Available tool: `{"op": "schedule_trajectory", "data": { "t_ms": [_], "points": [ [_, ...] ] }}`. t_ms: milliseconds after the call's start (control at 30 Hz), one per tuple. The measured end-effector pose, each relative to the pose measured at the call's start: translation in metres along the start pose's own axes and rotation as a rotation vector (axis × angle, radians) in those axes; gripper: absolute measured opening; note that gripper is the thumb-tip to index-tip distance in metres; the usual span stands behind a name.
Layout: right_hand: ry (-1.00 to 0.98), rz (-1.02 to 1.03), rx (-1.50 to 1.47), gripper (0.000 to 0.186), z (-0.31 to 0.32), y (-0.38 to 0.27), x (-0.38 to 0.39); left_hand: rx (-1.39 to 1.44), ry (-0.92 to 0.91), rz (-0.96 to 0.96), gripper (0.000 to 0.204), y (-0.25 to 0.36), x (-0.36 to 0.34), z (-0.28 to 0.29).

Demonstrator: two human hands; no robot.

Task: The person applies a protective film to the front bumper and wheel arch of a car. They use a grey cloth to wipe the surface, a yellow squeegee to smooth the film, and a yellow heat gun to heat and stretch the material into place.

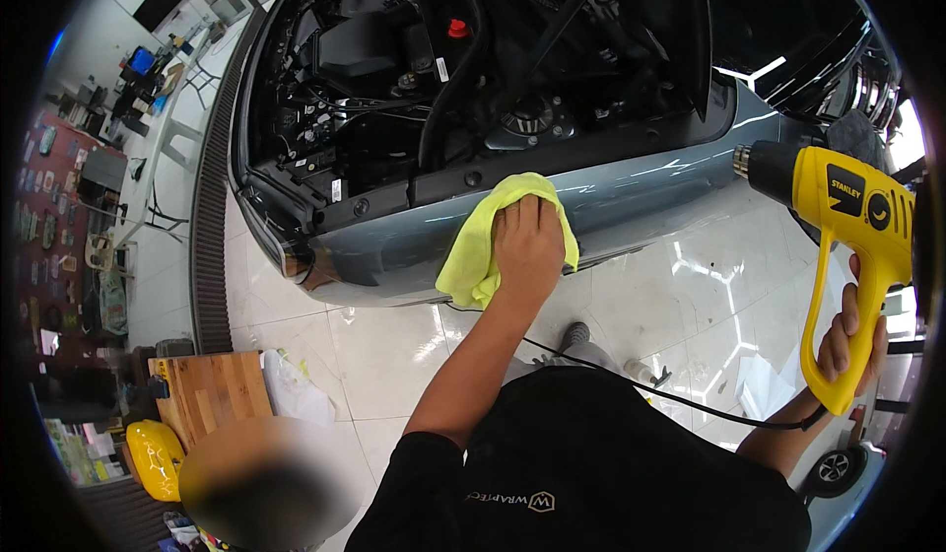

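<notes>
My left hand (530, 248) presses a yellow-green microfibre cloth (467, 264) against the grey-blue fender (641, 195) of a car. Its fingers are bent over the bunched cloth, which drapes down around them. At the right, my right hand (840, 340) is wrapped round the handle of a yellow and black heat gun (813, 189). The gun is held up beside the fender, its metal nozzle pointing left toward the car. From the base of its handle a black cord (680, 398) runs left across the front of my body.
The raised hood exposes the engine bay (379, 69). At the lower left are a wooden board (212, 399), a yellow case (155, 460) and a person's blurred head (256, 493). White paper (764, 386) and a bottle (642, 372) are on the tiled floor (379, 355). Cluttered white tables (158, 158) stand far left.
</notes>
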State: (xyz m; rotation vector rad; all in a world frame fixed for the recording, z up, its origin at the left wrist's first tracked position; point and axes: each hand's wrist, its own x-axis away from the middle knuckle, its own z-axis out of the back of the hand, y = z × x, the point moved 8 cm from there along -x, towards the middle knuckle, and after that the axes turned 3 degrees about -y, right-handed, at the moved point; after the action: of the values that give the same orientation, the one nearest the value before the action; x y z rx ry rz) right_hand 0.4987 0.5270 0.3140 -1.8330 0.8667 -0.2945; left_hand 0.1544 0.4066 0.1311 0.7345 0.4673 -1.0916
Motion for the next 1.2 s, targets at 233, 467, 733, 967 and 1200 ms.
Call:
{"op": "schedule_trajectory", "data": {
  "t_ms": [233, 467, 733, 967, 1200],
  "points": [
    [-0.084, 0.015, 0.038, 0.059, 0.032, -0.01, -0.013, -0.072, -0.013, 0.086, 0.02, -0.01, -0.006, 0.002],
    [-0.168, -0.05, 0.024, 0.059, 0.048, -0.015, -0.022, -0.133, -0.027, 0.098, 0.02, -0.04, 0.003, 0.015],
    [-0.173, -0.109, -0.053, 0.064, 0.055, -0.014, -0.016, -0.122, -0.028, 0.194, 0.013, -0.113, 0.024, 0.053],
    [-0.263, -0.211, -0.185, 0.065, 0.02, 0.011, -0.036, -0.063, 0.001, 0.052, 0.018, -0.063, 0.015, 0.011],
    [-0.324, -0.221, -0.2, 0.064, -0.012, 0.027, -0.058, -0.01, 0.111, -0.006, 0.019, -0.036, -0.004, 0.016]
  ]
}}
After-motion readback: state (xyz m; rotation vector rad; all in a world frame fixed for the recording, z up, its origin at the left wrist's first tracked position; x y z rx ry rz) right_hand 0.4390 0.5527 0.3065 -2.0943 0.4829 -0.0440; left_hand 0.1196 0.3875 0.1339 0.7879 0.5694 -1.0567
